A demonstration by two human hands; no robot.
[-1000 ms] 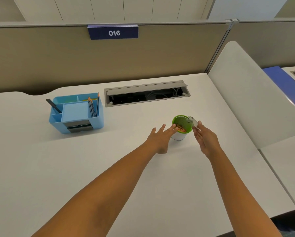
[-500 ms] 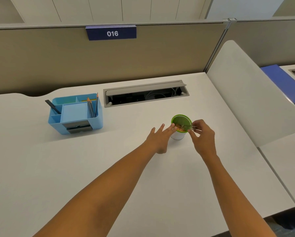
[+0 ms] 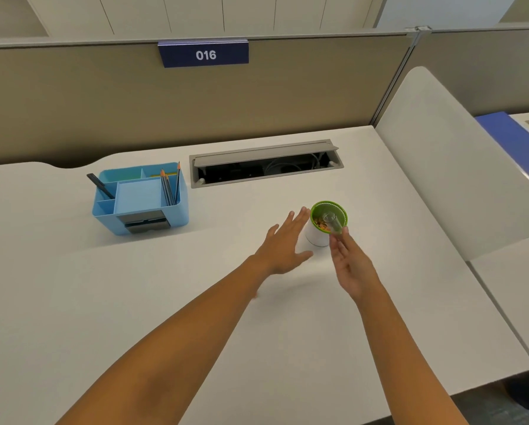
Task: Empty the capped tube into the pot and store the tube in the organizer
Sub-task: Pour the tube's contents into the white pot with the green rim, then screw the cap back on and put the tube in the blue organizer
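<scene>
A small white pot (image 3: 316,236) with a green rim stands on the white desk right of centre, with orange bits inside. My right hand (image 3: 350,265) holds a clear tube (image 3: 332,223) by its lower end, the tube's open mouth pointing over the pot's inside. My left hand (image 3: 284,242) rests open beside the pot, fingertips near its left wall. The blue organizer (image 3: 138,199) stands at the left, holding pencils and a dark pen. No cap is visible.
An open cable tray (image 3: 264,164) is set into the desk behind the pot. A white divider panel (image 3: 453,167) stands to the right, with a blue folder (image 3: 514,142) on the neighbouring desk beyond. A beige partition with sign 016 (image 3: 204,54) closes the back.
My right hand has opened its fingers and turned, so the tube now stands more upright over the pot. My left hand has slid slightly away from the pot's rim.
</scene>
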